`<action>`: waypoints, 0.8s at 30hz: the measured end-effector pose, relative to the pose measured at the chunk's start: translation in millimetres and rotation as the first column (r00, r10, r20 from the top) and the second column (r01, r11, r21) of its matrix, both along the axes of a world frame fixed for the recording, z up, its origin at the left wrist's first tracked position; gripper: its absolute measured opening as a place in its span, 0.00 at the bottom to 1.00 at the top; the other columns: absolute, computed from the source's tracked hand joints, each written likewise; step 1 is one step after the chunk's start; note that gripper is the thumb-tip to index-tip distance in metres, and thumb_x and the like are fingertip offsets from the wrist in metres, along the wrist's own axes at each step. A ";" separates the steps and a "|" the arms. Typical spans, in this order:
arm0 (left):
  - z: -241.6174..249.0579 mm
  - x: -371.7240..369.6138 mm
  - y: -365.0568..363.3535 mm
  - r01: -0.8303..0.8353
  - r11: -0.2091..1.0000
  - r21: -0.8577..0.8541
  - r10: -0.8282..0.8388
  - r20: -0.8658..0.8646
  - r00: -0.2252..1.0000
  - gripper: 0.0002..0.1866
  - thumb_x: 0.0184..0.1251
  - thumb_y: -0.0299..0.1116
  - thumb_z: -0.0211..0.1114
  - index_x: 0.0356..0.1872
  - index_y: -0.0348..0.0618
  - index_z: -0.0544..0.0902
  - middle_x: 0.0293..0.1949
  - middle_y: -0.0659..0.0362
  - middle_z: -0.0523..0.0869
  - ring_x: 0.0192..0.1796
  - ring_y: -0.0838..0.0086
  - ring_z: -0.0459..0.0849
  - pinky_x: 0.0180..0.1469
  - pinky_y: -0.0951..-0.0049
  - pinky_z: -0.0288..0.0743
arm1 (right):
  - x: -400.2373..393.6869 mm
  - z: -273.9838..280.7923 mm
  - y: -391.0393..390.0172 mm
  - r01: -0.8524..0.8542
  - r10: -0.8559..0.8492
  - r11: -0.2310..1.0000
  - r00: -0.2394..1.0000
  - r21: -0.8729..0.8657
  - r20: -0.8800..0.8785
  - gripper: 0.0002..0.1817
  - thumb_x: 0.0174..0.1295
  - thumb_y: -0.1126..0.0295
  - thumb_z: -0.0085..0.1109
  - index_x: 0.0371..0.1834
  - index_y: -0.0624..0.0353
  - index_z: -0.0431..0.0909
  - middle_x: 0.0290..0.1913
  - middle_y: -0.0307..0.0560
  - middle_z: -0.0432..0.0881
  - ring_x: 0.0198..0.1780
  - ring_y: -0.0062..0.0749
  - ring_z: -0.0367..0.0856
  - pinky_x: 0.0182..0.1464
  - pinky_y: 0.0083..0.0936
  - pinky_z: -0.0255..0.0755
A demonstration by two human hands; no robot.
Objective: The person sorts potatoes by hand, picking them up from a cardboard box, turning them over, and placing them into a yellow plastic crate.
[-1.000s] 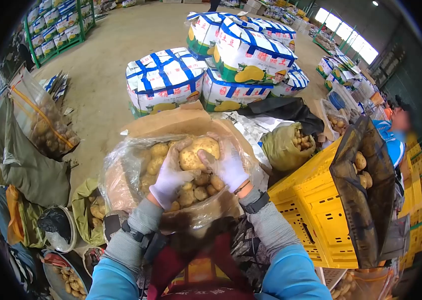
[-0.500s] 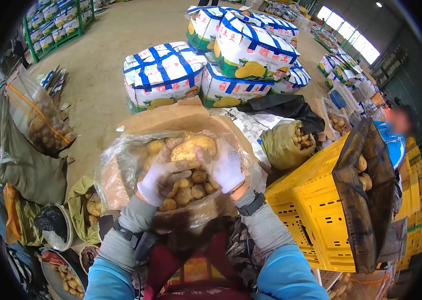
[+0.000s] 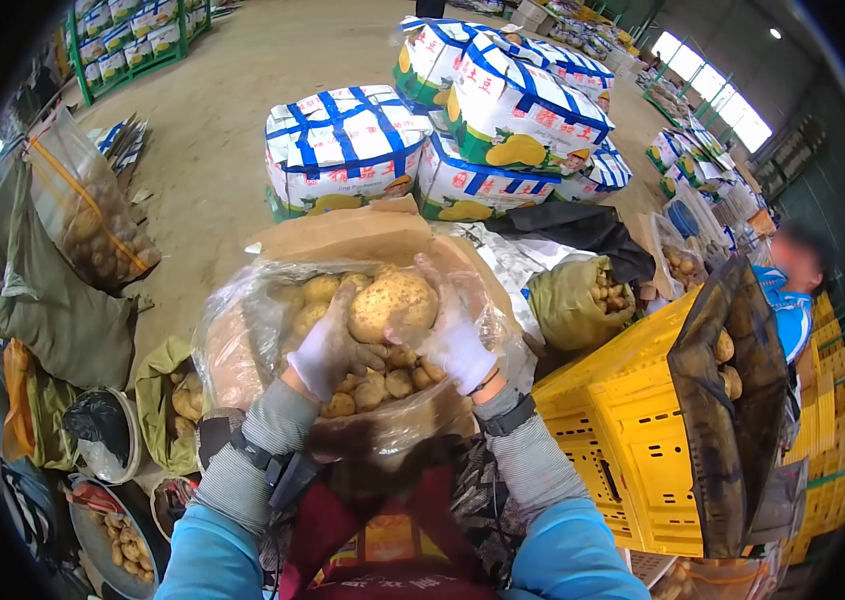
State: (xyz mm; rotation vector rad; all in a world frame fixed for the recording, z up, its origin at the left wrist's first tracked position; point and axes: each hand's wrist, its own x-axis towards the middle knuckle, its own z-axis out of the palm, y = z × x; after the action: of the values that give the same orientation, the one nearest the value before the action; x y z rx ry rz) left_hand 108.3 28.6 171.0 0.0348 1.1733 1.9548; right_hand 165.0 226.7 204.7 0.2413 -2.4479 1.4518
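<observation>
A large pale-brown potato (image 3: 393, 305) is held up between my two gloved hands. My left hand (image 3: 331, 345) is closed on its left side, and my right hand (image 3: 451, 338) grips it from the right. Below them stands a cardboard box (image 3: 343, 232) lined with clear plastic (image 3: 228, 335). Several smaller potatoes (image 3: 383, 387) lie inside the box, partly hidden by my hands. Both hands wear thin white gloves, dirty at the fingers.
A yellow crate (image 3: 623, 420) with a dark liner stands at right, a person (image 3: 793, 290) behind it. Printed potato packs (image 3: 348, 150) are stacked ahead. A green sack (image 3: 583, 305) of potatoes sits right of the box. Sacks (image 3: 93, 215) and a basin (image 3: 108, 535) are at left.
The large potato has been turned in my hands, so a broader, rounder face now shows. My view has shifted slightly, moving the surroundings a little to the right.
</observation>
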 end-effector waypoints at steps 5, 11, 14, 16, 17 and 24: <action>31.1 12.1 5.8 -0.088 0.992 -0.087 0.086 -0.025 0.996 0.32 0.78 0.60 0.43 0.64 0.41 0.72 0.41 0.56 0.88 0.27 0.73 0.87 0.25 0.82 0.77 | -1.5 4.1 -5.4 0.063 -0.059 0.993 0.997 0.102 -0.045 0.43 0.53 0.57 0.76 0.70 0.62 0.66 0.65 0.58 0.74 0.68 0.46 0.71 0.70 0.36 0.64; 22.1 14.0 19.4 -0.194 0.970 -0.145 0.155 -0.242 0.958 0.26 0.75 0.48 0.58 0.64 0.39 0.72 0.46 0.57 0.86 0.30 0.75 0.86 0.28 0.82 0.79 | -19.7 -29.6 6.8 0.132 -0.105 0.954 0.988 -0.269 0.113 0.35 0.59 0.58 0.73 0.66 0.60 0.71 0.60 0.55 0.78 0.65 0.42 0.75 0.67 0.35 0.67; 5.4 5.1 15.8 -0.233 0.967 -0.100 0.195 -0.293 0.936 0.34 0.71 0.48 0.63 0.69 0.36 0.64 0.53 0.49 0.81 0.30 0.66 0.88 0.25 0.75 0.79 | -13.2 -15.9 3.1 0.081 -0.055 0.965 0.993 -0.249 0.109 0.36 0.59 0.60 0.73 0.69 0.59 0.68 0.65 0.53 0.74 0.69 0.40 0.70 0.71 0.33 0.62; 10.0 4.7 13.0 -0.275 0.955 -0.111 0.226 -0.326 0.918 0.32 0.73 0.49 0.60 0.67 0.34 0.65 0.53 0.49 0.81 0.29 0.65 0.88 0.23 0.76 0.79 | -7.2 -9.1 -6.4 0.050 -0.050 0.993 0.999 -0.108 0.001 0.38 0.58 0.62 0.74 0.70 0.59 0.66 0.69 0.51 0.71 0.72 0.39 0.66 0.74 0.32 0.58; 11.2 5.6 12.1 -0.292 0.949 -0.119 0.237 -0.341 0.910 0.32 0.74 0.49 0.58 0.67 0.34 0.66 0.53 0.49 0.82 0.28 0.65 0.88 0.22 0.77 0.79 | -7.0 -8.1 -7.0 0.022 -0.017 0.990 0.999 -0.137 0.039 0.39 0.58 0.62 0.74 0.71 0.59 0.65 0.70 0.51 0.70 0.73 0.39 0.64 0.75 0.32 0.56; -2.2 -1.3 5.5 -0.324 0.942 0.082 0.334 -0.299 0.894 0.17 0.80 0.37 0.48 0.59 0.36 0.74 0.45 0.53 0.85 0.35 0.74 0.87 0.26 0.81 0.78 | -5.0 0.5 -4.0 0.040 0.121 0.766 0.972 -0.642 0.204 0.39 0.58 0.64 0.73 0.72 0.57 0.63 0.68 0.51 0.71 0.67 0.41 0.73 0.60 0.33 0.75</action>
State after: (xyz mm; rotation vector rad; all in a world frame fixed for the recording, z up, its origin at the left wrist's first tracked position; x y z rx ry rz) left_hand 106.9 34.0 168.9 0.1744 1.4278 2.3278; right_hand 160.0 222.6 205.2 -0.0342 -1.9294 2.3493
